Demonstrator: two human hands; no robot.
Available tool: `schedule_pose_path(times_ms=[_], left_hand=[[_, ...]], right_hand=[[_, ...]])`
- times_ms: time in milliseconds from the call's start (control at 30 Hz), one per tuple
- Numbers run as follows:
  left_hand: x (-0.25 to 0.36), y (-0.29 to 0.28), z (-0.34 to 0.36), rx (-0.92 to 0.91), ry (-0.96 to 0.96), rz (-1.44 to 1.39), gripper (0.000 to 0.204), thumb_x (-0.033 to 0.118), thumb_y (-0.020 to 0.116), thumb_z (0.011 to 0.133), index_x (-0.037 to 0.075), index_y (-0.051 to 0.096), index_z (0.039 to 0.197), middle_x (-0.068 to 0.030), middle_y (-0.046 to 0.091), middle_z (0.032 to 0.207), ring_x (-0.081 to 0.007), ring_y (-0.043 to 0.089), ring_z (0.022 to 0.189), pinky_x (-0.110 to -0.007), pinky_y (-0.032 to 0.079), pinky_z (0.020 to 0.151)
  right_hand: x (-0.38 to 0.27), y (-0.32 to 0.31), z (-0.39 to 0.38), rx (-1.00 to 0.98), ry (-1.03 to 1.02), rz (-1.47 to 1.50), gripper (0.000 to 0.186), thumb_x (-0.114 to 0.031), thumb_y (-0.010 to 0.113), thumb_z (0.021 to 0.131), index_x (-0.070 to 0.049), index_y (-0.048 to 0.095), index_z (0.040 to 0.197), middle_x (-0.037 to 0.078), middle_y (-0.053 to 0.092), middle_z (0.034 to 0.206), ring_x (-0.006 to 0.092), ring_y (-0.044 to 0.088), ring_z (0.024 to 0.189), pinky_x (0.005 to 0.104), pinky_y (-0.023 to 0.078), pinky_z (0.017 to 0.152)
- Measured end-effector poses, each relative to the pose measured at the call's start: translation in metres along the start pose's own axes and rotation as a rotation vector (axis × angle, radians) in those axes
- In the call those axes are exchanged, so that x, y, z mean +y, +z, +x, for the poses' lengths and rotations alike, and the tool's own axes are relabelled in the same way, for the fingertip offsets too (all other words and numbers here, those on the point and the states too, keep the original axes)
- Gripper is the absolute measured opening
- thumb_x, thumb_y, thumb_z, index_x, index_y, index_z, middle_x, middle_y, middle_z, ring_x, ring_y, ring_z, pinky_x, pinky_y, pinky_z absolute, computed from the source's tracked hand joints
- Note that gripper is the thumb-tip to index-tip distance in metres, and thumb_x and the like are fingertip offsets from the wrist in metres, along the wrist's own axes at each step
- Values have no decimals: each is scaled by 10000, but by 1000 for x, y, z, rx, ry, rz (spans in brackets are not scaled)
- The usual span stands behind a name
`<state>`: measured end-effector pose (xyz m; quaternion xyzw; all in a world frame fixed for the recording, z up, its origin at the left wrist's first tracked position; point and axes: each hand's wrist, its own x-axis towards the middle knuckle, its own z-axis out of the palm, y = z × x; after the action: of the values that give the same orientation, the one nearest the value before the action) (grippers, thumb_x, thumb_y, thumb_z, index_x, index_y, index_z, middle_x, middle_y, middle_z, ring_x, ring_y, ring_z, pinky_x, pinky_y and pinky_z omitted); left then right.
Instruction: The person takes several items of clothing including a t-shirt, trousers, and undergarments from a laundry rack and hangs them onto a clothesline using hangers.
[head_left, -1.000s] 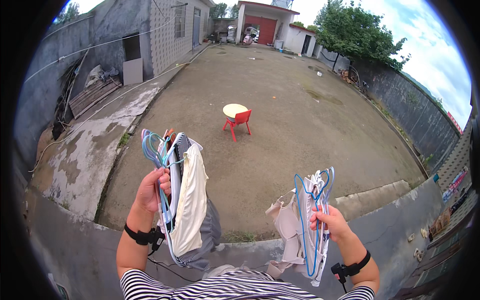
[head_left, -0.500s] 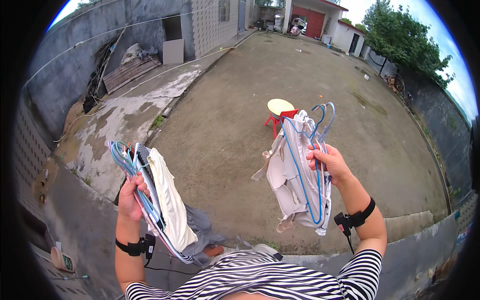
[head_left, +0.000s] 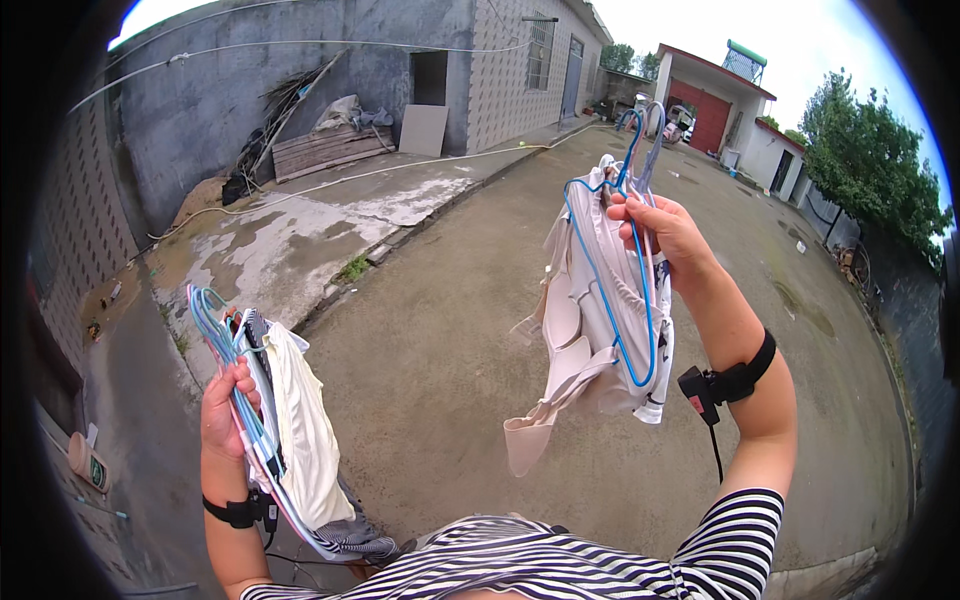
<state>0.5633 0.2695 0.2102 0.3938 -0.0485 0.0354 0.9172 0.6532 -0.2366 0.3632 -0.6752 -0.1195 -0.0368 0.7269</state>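
My left hand (head_left: 228, 405) is closed round a bunch of blue and pink hangers (head_left: 212, 330), low on the left. Clothes hang from them: a cream garment (head_left: 305, 430) on the outside, with striped and grey cloth behind it. Higher up on the right, my right hand (head_left: 655, 235) grips several more hangers, a blue hanger (head_left: 648, 345) in front, their hooks pointing up. On these hang pale beige and white garments, among them a beige bra (head_left: 565, 345) whose strap end dangles loose. The inner garments in both bunches are covered by the outer ones.
A clothesline (head_left: 330, 45) runs across the upper left, before a grey wall. Wooden boards (head_left: 325, 155) and a leaning panel (head_left: 423, 130) stand below it. A second cord (head_left: 340, 178) crosses low over the paving. The concrete yard (head_left: 430, 330) stretches to a red gate (head_left: 705, 122); a tree (head_left: 865, 165) stands right.
My right hand has risen with its hangers, and the bra's strap end swings out lower. My left hand has shifted left and slightly down. The view has tilted up; the red and yellow stool no longer shows.
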Motion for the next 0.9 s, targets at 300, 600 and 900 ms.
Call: schedule_pose_path(times_ms=[300, 600, 900], left_hand=[[-59, -49, 82, 294, 252, 26, 100, 86, 435, 871, 28, 443, 952, 31, 457, 679, -24, 450, 554, -147, 398, 478], [-90, -53, 218, 334, 278, -6, 96, 97, 423, 876, 30, 436, 944, 26, 460, 680, -35, 451, 540, -158, 393, 457], [-96, -40, 348, 323, 221, 81, 116, 99, 450, 844, 51, 441, 950, 30, 471, 660, -43, 452, 521, -161, 371, 435]], right_hand=[[24, -47, 213, -165, -39, -57, 170, -119, 515, 835, 20, 572, 914, 51, 628, 819, 49, 559, 605, 174, 462, 549], [-21, -22, 409, -222, -359, -28, 208, -89, 448, 865, 66, 573, 927, 75, 624, 823, 67, 570, 614, 169, 481, 572], [-70, 6, 589, -346, -546, 53, 206, -83, 396, 887, 73, 509, 960, 142, 616, 913, 95, 593, 629, 227, 503, 565]])
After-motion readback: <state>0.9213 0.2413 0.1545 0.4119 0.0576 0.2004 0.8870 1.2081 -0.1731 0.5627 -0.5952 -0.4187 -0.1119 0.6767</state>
